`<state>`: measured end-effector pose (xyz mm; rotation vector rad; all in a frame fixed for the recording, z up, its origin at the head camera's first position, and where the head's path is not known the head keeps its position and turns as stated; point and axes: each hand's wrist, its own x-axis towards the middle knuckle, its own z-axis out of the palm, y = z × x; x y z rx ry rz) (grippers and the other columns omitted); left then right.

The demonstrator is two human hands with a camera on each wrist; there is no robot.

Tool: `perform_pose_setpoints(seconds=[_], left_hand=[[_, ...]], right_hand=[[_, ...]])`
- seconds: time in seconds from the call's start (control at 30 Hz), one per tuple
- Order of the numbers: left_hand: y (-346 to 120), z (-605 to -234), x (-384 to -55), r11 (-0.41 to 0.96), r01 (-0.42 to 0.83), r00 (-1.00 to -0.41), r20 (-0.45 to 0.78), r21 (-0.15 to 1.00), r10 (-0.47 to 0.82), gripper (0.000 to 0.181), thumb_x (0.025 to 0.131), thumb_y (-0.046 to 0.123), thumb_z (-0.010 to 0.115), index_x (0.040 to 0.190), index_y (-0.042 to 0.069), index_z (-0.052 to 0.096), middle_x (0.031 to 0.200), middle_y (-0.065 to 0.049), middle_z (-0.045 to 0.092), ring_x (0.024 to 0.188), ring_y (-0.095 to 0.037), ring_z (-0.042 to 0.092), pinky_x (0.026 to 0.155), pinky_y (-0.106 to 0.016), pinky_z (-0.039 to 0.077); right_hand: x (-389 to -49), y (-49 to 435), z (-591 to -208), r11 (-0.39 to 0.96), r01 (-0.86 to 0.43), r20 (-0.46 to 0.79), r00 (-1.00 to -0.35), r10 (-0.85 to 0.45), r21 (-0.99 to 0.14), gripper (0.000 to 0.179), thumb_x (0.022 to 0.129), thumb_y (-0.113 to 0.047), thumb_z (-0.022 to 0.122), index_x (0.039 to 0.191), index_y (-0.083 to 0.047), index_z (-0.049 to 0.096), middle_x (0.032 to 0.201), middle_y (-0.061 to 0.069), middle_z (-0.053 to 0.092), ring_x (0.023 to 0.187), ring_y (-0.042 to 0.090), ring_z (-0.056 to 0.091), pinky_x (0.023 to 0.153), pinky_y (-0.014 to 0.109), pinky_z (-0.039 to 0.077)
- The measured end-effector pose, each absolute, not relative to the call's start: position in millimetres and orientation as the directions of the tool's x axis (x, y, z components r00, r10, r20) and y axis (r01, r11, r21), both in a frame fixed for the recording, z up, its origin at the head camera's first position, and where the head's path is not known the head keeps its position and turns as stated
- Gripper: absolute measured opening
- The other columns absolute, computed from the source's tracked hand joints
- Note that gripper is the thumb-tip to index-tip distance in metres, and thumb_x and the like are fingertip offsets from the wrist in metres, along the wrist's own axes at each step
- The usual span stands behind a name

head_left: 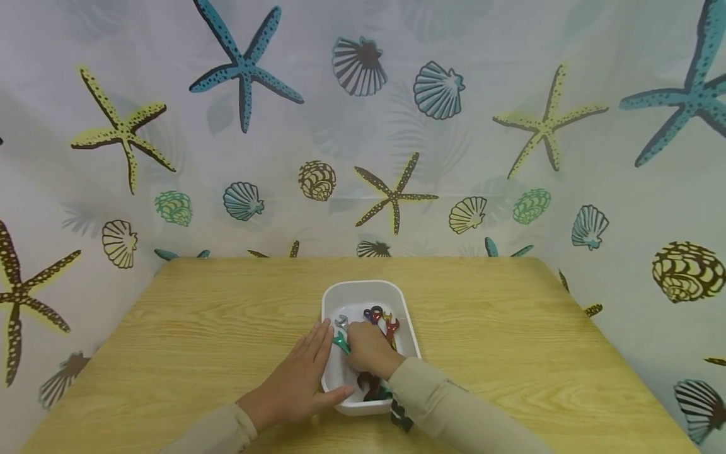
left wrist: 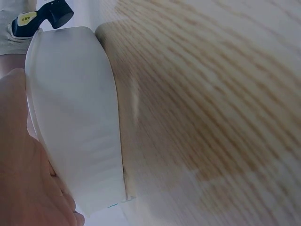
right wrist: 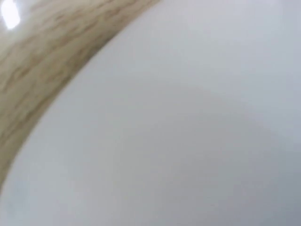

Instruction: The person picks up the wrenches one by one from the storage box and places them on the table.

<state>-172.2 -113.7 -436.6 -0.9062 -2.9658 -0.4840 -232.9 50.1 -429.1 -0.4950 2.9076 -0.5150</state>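
Observation:
A white tray (head_left: 405, 315) sits on the table with several small wrenches in it. Along its left rim my left hand (head_left: 300, 378) lies with straight fingers, the thumb reaching over the front left corner. The left wrist view shows that hand (left wrist: 19, 155) against the tray's outer wall (left wrist: 75, 117). Inside the tray is my right hand (head_left: 371, 348), fingers curled downward and fingertips hidden. Close to its left are a silver wrench (head_left: 341, 321) and a green wrench (head_left: 341, 342). A red wrench (head_left: 392, 326) lies to its right. White tray surface (right wrist: 164, 141) fills the blurred right wrist view.
Wood-grain table (head_left: 227, 309) surrounds the tray. A dark reddish wrench (head_left: 370, 382) lies near the tray's front end, partly covered by the right arm. A dark wrist device (head_left: 401, 417) hangs under the right sleeve. Behind stands a shell-and-starfish patterned curtain (head_left: 340, 139).

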Motion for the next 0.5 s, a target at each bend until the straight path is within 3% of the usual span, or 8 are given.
perform_pose_setpoints(seconds=[0.23,0.5], left_hand=[[-114.1,-437.3,-171.6,0.786,0.548,-0.832,0.095,0.285,0.546,0.102,0.088,0.073,0.036,0.151,-0.004,0.012,0.159,-0.019,0.005,0.147,-0.031,0.006,0.116,-0.05,0.017],[-113.8,-436.6,-171.7,0.793,0.539,-0.839,0.088,0.284,0.538,0.102,0.088,0.074,0.035,0.152,-0.002,0.011,0.159,-0.018,0.003,0.147,-0.03,0.004,0.116,-0.048,0.015]], right_hand=[[-232.9,51.5,-430.9,0.858,-0.244,-0.103,-0.941,-0.322,-0.452,0.023,0.069,-0.003,0.075,0.064,-0.007,0.053,0.056,0.0,0.048,0.05,0.012,0.046,0.042,0.021,0.038],[-234.4,53.2,-427.8,0.86,-0.244,-0.11,-0.94,-0.324,-0.448,0.027,0.069,-0.01,0.079,0.059,-0.009,0.054,0.053,-0.002,0.048,0.049,0.012,0.047,0.043,0.02,0.039]])
